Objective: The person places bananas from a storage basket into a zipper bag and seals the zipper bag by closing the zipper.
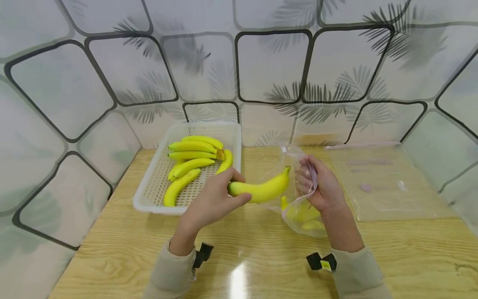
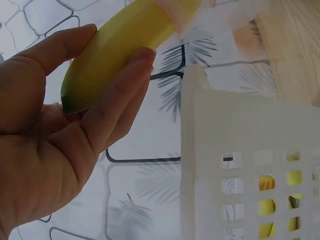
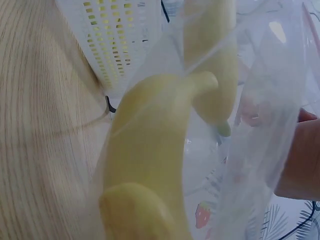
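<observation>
My left hand (image 1: pixel 213 198) pinches a yellow banana (image 1: pixel 263 189) by its greenish end, thumb on one side and fingers on the other. The banana's stem end points right, at the mouth of a clear zip bag (image 1: pixel 295 160). With curled fingers my right hand (image 1: pixel 322 182) grips the bag's rim and keeps it spread. Inside the bag lie other bananas (image 3: pixel 145 135), seen through the plastic in the right wrist view. In the left wrist view, the held banana (image 2: pixel 115 55) rests between thumb and fingertips.
A white perforated basket (image 1: pixel 149 187) with several bananas (image 1: pixel 192 155) stands at the left on the wooden table (image 1: pixel 239 245). Another flat clear zip bag (image 1: pixel 388 182) lies at the right. A patterned curtain-like backdrop (image 1: pixel 274 68) surrounds the table's back and sides.
</observation>
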`<state>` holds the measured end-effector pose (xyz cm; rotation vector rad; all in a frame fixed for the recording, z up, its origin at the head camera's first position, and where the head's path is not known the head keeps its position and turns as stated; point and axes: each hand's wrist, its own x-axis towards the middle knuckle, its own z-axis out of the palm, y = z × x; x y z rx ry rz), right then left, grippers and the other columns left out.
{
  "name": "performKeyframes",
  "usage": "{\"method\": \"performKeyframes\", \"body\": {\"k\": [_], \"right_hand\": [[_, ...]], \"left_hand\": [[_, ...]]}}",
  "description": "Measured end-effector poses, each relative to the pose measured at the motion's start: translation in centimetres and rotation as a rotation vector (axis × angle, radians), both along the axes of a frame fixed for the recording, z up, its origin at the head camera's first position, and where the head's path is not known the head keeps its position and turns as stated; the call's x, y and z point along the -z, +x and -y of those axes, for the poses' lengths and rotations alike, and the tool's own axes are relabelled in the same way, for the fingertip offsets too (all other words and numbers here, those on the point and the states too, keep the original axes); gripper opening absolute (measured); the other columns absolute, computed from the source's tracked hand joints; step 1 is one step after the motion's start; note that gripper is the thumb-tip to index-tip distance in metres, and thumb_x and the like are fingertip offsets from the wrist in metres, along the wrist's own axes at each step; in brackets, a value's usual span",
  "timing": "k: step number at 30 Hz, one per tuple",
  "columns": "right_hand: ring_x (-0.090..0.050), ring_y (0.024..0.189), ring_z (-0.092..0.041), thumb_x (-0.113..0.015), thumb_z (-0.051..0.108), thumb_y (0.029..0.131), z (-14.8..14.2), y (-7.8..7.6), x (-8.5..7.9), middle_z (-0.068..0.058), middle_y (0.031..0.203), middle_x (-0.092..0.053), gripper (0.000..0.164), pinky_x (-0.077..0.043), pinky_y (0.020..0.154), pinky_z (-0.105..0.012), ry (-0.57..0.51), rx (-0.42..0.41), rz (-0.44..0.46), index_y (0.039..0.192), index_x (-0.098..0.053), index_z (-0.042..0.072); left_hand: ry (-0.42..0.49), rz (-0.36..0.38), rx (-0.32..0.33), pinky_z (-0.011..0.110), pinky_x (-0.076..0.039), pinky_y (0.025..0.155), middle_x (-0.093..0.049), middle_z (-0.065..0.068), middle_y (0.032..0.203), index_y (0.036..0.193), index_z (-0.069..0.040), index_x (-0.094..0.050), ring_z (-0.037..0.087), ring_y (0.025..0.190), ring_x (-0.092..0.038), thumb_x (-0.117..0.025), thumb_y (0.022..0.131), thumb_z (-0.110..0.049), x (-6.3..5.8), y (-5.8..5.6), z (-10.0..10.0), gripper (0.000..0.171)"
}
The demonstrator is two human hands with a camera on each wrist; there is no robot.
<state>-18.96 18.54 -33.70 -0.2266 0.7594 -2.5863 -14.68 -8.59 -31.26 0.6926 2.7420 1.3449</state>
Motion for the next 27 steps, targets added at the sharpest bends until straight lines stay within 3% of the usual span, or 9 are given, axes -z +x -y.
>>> {"method": "performKeyframes", "body": {"k": [7, 14, 21, 27], "right_hand": [[-0.013, 0.054, -0.009, -0.025, 0.030, 0.111, 0.1, 0.1, -0.1, 0.002, 0.068, -0.021, 0.045, -0.026, 0.042, -0.017, -0.007, 0.001, 0.000, 0.084, -0.052, 0.006], [-0.014, 0.053, -0.010, -0.028, 0.028, 0.110, 0.1, 0.7, -0.7, 0.001, 0.063, -0.035, 0.043, -0.031, 0.039, -0.017, -0.014, 0.039, -0.025, 0.086, -0.054, 0.004], [-0.015, 0.052, -0.009, -0.029, 0.028, 0.110, 0.5, 1.3, -1.6, 0.003, 0.063, -0.037, 0.040, -0.031, 0.039, -0.016, 0.052, 0.080, -0.071, 0.087, -0.053, 0.006], [-0.019, 0.050, -0.007, -0.029, 0.028, 0.110, 0.5, 1.6, -1.9, 0.004, 0.063, -0.038, 0.042, -0.026, 0.040, -0.015, 0.056, 0.114, -0.044, 0.084, -0.054, 0.006]], "left_hand": [[-0.097, 0.036, 0.014, 0.023, -0.040, 0.050, -0.053, -0.001, 0.070, 0.096, -0.011, -0.052, 0.008, 0.056, -0.044, -0.078, 0.085, -0.018, 0.0, 0.5, -0.6, 0.029], [-0.154, 0.073, 0.064, 0.022, -0.040, 0.047, -0.054, 0.000, 0.066, 0.105, -0.008, -0.051, 0.007, 0.052, -0.044, -0.071, 0.090, -0.016, 0.2, 0.9, -1.3, 0.026], [-0.258, 0.042, 0.138, 0.022, -0.035, 0.044, -0.042, -0.008, 0.055, 0.108, -0.010, -0.052, 0.004, 0.045, -0.037, -0.070, 0.091, -0.024, -0.1, 1.5, -1.6, 0.029], [-0.214, 0.087, 0.146, 0.022, -0.033, 0.044, -0.042, -0.007, 0.055, 0.106, -0.009, -0.051, 0.005, 0.045, -0.035, -0.070, 0.091, -0.023, 0.0, 1.5, -1.7, 0.028]]}}
